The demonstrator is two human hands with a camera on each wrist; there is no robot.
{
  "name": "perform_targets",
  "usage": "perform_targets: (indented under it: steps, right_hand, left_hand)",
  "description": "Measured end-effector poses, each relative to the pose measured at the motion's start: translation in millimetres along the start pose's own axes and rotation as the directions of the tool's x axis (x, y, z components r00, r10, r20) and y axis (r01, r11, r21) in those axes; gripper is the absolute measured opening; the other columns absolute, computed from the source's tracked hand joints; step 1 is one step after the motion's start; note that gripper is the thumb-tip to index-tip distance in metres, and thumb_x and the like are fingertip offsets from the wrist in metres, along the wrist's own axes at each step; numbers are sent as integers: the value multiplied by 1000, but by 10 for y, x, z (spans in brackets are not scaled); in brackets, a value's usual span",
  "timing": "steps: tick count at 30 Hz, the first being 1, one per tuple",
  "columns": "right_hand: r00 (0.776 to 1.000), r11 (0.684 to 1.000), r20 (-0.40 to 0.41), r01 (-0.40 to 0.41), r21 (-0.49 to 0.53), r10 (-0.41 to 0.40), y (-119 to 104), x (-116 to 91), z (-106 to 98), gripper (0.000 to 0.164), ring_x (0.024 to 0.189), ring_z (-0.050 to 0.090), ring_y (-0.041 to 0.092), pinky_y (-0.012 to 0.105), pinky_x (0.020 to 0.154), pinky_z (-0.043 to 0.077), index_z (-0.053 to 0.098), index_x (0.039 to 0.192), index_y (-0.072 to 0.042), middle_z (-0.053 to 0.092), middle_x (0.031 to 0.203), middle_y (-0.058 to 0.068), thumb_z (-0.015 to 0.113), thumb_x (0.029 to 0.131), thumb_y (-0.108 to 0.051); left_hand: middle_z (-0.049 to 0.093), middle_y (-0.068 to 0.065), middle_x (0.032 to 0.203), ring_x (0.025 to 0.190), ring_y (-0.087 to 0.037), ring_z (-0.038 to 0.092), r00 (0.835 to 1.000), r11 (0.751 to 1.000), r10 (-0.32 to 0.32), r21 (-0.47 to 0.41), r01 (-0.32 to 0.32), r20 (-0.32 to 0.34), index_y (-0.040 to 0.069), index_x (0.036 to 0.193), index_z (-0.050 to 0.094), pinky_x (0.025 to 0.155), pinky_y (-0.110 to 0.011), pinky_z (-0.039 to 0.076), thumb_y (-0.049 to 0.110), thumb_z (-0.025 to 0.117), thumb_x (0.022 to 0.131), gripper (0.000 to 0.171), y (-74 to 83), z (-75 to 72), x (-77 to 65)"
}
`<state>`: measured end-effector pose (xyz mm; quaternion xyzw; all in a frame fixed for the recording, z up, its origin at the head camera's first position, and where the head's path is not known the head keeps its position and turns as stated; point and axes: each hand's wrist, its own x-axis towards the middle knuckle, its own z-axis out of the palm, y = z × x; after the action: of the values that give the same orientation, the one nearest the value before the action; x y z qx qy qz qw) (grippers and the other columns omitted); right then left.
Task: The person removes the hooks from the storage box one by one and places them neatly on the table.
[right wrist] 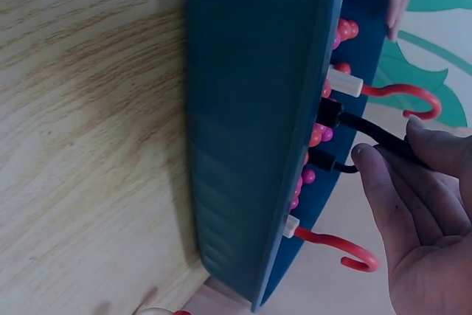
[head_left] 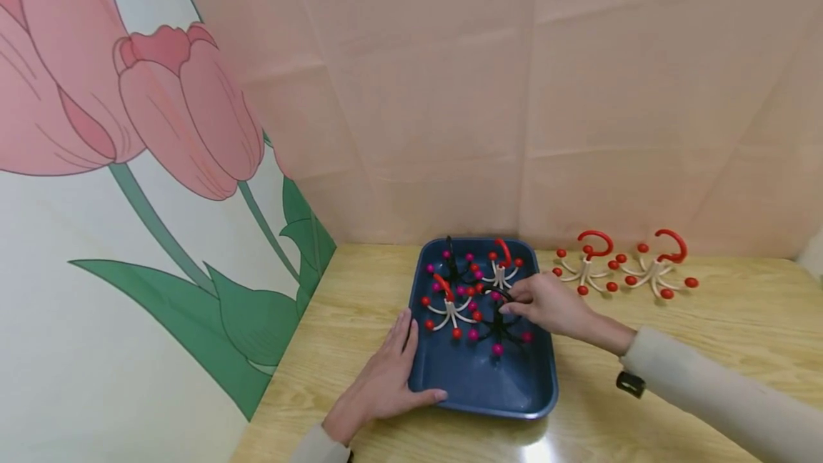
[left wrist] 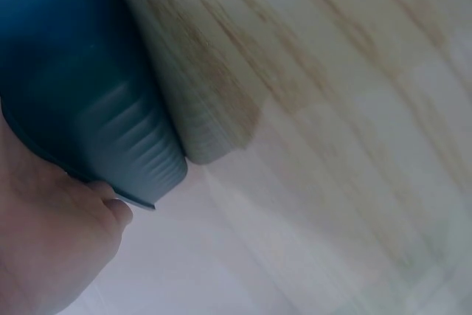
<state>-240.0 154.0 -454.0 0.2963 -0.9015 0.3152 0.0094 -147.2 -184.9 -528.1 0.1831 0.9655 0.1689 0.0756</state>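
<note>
My right hand pinches the curved hook of a black multi-arm hanger with magenta ball tips, at the right side of a blue tray. In the right wrist view, thumb and fingers close round that black hook. Against the tray's left side lies my left hand, its fingers straight and its thumb at the front rim. Another black hanger and two white hangers with red hooks, one nearer and one farther, also sit in the tray.
To the right of the tray, two white hangers with red hooks and red ball tips, one left and one right, stand on the wooden table. A pinkish cloth hangs behind, and a tulip-printed panel borders the left.
</note>
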Motion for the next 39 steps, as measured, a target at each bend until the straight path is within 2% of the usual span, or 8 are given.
perform_targets:
  steps: [4, 11, 15, 20, 24, 28, 34, 39]
  right_hand:
    - [1000, 1000, -11, 12, -12, -12, -25, -7, -6, 24, 53, 51, -4, 18, 49, 32, 70, 71, -21, 78, 71, -9, 84, 90, -22]
    - [999, 1000, -44, 15, -24, -16, -58, -19, -49, 48, 49, 33, -5, 18, 51, 21, 47, 61, -20, 49, 52, -20, 84, 90, -21]
    - [994, 998, -99, 49, -28, -51, -77, -21, -108, 45, 50, 31, -6, 18, 52, 22, 49, 62, -20, 52, 54, -22, 85, 90, -21]
    - [982, 995, -164, 90, -40, -96, -84, -10, -203, 42, 53, 21, -7, 17, 53, 17, 53, 62, -20, 36, 55, -21, 85, 88, -18]
    - [981, 997, -184, 64, -32, -69, -117, -47, -294, 23, 54, 48, -7, 17, 51, 29, 70, 71, -18, 67, 62, -16, 85, 88, -15]
    - [972, 1000, -234, 7, -22, -12, -146, -129, -413, 8, 69, 78, 12, 17, 52, 49, 83, 92, -10, 83, 85, 5, 86, 87, -15]
    - [911, 997, -407, -48, 61, 68, -100, -295, -569, 16, 68, 73, -5, 18, 44, 43, 84, 99, -5, 82, 86, 13, 87, 87, -14]
    - [882, 982, -437, -129, 138, 177, -16, -464, -703, 28, 73, 63, -25, 13, 53, 51, 82, 109, -1, 81, 95, 22, 85, 90, -20]
  left_hand:
    - [-16, -3, 178, 167, -25, -7, 1000, 1000, -1, -2, 1, -1, 13, 170, 5, 131, -54, 27, 90, 56, 83, 127, -3, 3, 7]
    - [-18, -2, 178, 167, -25, -8, 1000, 1000, -5, -2, 5, 5, 13, 170, 5, 131, -54, 26, 90, 56, 83, 128, -11, 13, 8]
    - [-18, -3, 178, 167, -24, -9, 1000, 1000, 1, -11, -1, 0, 13, 170, 5, 132, -54, 26, 89, 56, 83, 127, -17, 15, 6]
    - [-16, -2, 179, 167, -24, -7, 1000, 1000, 3, -10, -3, -9, 13, 171, 5, 131, -53, 27, 90, 56, 83, 127, -28, 19, 9]
    - [-17, -2, 178, 167, -24, -7, 1000, 1000, -3, -10, 3, -9, 13, 171, 6, 131, -54, 28, 90, 56, 83, 128, -23, 29, 9]
    - [-18, -2, 178, 167, -25, -6, 1000, 1000, -12, -13, 12, -2, 13, 171, 6, 130, -57, 29, 90, 57, 82, 128, -13, 43, 12]
    - [-19, -1, 178, 167, -24, -7, 1000, 999, -26, -33, 26, 6, 14, 171, 5, 130, -56, 28, 89, 57, 83, 127, -6, 17, -11]
    - [-18, 0, 178, 167, -24, -7, 1000, 999, -18, -28, 17, -6, 15, 171, 5, 130, -55, 28, 90, 57, 82, 127, -13, 21, 6]
